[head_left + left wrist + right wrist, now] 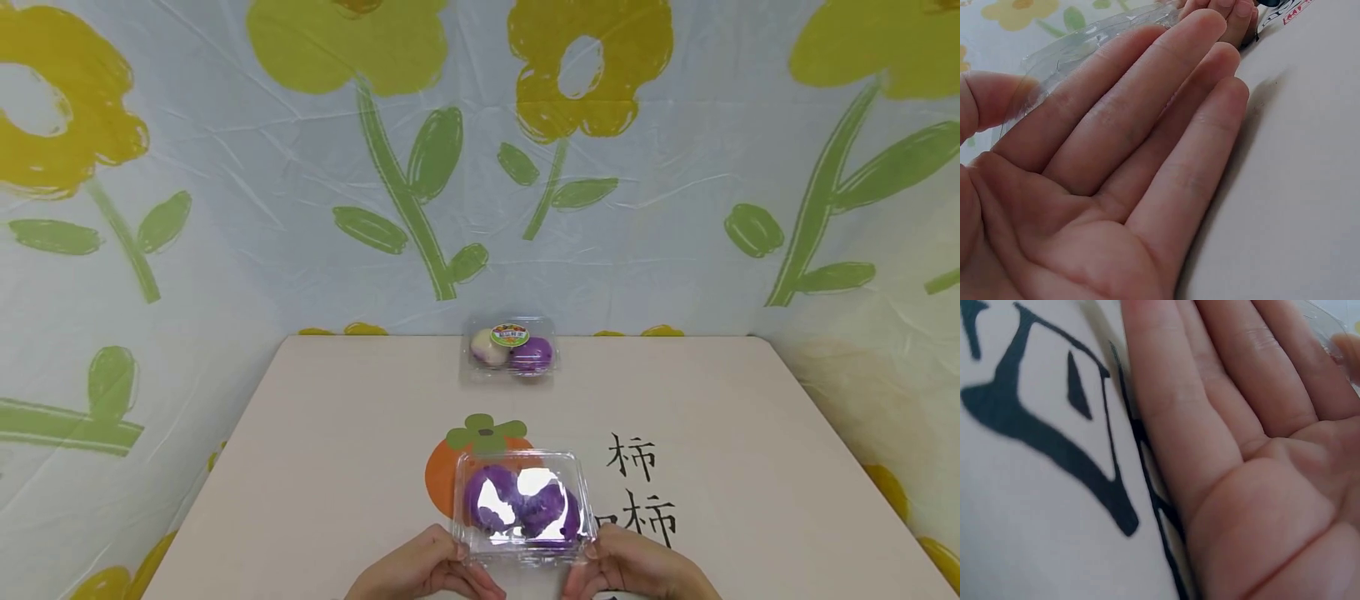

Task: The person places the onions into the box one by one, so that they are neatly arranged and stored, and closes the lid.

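In the head view a clear plastic clamshell box (525,546) with purple round pieces (491,500) inside sits close over the near middle of the table. My left hand (431,567) pinches its near left corner, thumb on top and fingers underneath. At the near right corner my right hand (630,565) grips it the same way. The left wrist view shows the left hand's fingers (1147,119) stretched under the box's plastic edge (1085,47). A sliver of the plastic (1322,322) appears beyond the right hand's fingers (1260,356) in the right wrist view.
A second clear box (512,367), holding one whitish and one purple round piece under a fruit label (510,335), stands at the table's back edge. The pale table (337,433) bears a printed persimmon (442,475) and black characters (632,457). Flowered cloth (637,267) surrounds it.
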A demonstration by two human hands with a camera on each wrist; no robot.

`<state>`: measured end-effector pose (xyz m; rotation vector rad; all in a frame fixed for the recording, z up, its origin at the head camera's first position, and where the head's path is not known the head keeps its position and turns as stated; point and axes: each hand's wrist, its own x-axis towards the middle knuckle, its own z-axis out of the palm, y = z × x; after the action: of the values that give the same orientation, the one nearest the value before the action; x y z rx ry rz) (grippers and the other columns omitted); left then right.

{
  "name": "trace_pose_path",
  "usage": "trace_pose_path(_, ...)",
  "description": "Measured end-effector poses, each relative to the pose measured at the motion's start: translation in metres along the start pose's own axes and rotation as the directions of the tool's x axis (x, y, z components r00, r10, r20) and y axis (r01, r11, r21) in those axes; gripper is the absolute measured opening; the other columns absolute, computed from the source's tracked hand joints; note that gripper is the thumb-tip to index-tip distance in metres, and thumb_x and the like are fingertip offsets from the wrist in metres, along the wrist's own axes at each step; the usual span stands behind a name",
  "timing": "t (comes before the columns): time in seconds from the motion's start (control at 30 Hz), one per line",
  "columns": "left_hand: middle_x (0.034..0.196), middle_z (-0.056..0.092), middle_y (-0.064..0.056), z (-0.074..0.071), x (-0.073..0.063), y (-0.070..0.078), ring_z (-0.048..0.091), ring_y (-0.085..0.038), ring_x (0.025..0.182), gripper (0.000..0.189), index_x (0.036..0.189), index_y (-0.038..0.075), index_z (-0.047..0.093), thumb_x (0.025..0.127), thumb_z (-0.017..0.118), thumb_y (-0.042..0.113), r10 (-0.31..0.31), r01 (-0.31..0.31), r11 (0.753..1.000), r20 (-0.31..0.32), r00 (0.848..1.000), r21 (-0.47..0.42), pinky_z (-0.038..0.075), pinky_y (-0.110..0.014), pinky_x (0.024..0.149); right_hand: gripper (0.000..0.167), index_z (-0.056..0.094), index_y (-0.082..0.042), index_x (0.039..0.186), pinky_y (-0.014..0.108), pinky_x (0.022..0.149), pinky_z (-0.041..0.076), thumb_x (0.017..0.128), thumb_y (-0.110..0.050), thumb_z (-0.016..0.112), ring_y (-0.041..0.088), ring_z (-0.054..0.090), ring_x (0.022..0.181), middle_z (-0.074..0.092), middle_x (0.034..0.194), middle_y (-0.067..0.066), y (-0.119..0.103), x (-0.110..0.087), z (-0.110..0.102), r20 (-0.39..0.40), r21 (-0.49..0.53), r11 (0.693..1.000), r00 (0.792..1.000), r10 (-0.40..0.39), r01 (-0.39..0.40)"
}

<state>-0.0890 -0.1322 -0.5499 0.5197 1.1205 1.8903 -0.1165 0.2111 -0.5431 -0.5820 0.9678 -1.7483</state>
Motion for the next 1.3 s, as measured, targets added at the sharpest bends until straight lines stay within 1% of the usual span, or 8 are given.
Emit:
trace_pose_path(0.2,0.116,0.066,-0.028,-0.003,0.001,0.000,0.062,-0.039,0.115,0.046,0.117,-0.024,0.057,0.101,0.028,0.007,0.031,-0.033,0.998,0.026,0.999,0.047,0.048,-0.048,0.099,0.046,0.056,0.010,0.122,0.050,0.098,0.048,0.099,-0.004,0.020,0.030,0.066,0.110,0.069,0.117,0.020,-0.001,0.003,-0.006,0.099,-0.021,0.999,0.994,-0.044,0.046)
trace_pose_path(0.47,0.108,0.072,-0.020,0.000,-0.012,0.019,0.069,-0.032,0.105,0.045,0.113,-0.009,0.069,0.105,0.038,0.022,-0.097,0.126,0.975,-0.157,0.983,0.185,0.054,-0.037,0.091,0.044,0.052,0.026,0.119,0.060,0.096,0.043,0.103,-0.002,0.022,0.039,0.063,0.113,0.058,0.117,0.041,-0.017,-0.010,-0.010,0.086,-0.210,0.977,0.996,-0.018,0.036)
trace_pose_path(0.7,0.110,0.072,-0.018,0.002,-0.038,0.039,0.069,-0.032,0.105,0.042,0.114,-0.004,0.069,0.108,0.035,0.019,0.031,0.069,0.925,-0.255,0.967,0.373,0.055,-0.033,0.090,0.037,0.067,0.007,0.117,0.036,0.094,0.053,0.106,-0.007,0.035,0.035,0.067,0.106,0.068,0.112,0.027,-0.049,-0.034,0.008,-0.143,-0.532,0.845,0.989,-0.023,-0.058)
trace_pose_path(0.8,0.112,0.070,-0.022,0.006,-0.047,0.047,0.068,-0.031,0.105,0.037,0.119,-0.007,0.066,0.107,0.039,0.016,0.153,0.017,0.874,-0.310,0.938,0.485,0.056,-0.035,0.090,0.033,0.067,0.003,0.117,0.029,0.090,0.054,0.107,-0.008,0.038,0.027,0.068,0.103,0.070,0.110,0.022,-0.059,-0.041,0.016,-0.245,-0.653,0.753,0.964,-0.106,-0.083)
trace_pose_path(0.9,0.121,0.065,-0.026,0.012,-0.050,0.054,0.066,-0.028,0.111,0.035,0.128,-0.010,0.057,0.107,0.043,0.013,0.262,-0.001,0.815,-0.367,0.893,0.579,0.055,-0.035,0.092,0.028,0.061,0.004,0.124,0.024,0.087,0.054,0.106,-0.009,0.044,0.019,0.067,0.105,0.069,0.114,0.020,-0.064,-0.042,0.025,-0.343,-0.757,0.644,0.907,-0.245,-0.113)
trace_pose_path(1.1,0.156,0.039,-0.009,0.027,-0.038,0.053,0.039,-0.030,0.141,0.059,0.154,0.015,0.035,0.099,0.059,0.013,0.425,0.056,0.725,-0.510,0.748,0.687,0.040,-0.025,0.108,0.061,0.035,-0.013,0.151,0.023,0.095,0.050,0.097,-0.011,0.063,0.016,0.054,0.126,0.047,0.146,0.012,-0.056,-0.029,0.044,-0.427,-0.882,0.430,0.719,-0.549,-0.195)
trace_pose_path(1.2,0.165,0.016,0.002,0.031,-0.028,0.044,0.019,-0.021,0.149,0.083,0.159,0.030,0.017,0.094,0.067,0.015,0.484,0.055,0.692,-0.520,0.704,0.720,0.024,-0.021,0.114,0.086,0.016,-0.022,0.159,0.022,0.104,0.040,0.093,-0.013,0.070,0.020,0.038,0.139,0.027,0.159,0.006,-0.046,-0.020,0.047,-0.434,-0.888,0.409,0.682,-0.589,-0.211)
trace_pose_path(1.3,0.167,-0.002,0.002,0.034,-0.021,0.036,0.002,-0.021,0.151,0.101,0.160,0.032,0.001,0.090,0.072,0.016,0.478,0.051,0.698,-0.518,0.709,0.714,0.013,-0.031,0.118,0.103,-0.001,-0.027,0.160,0.042,0.111,0.035,0.090,-0.020,0.074,0.031,0.022,0.145,0.009,0.164,0.008,-0.036,-0.011,0.049,-0.481,-0.853,0.470,0.689,-0.542,-0.226)
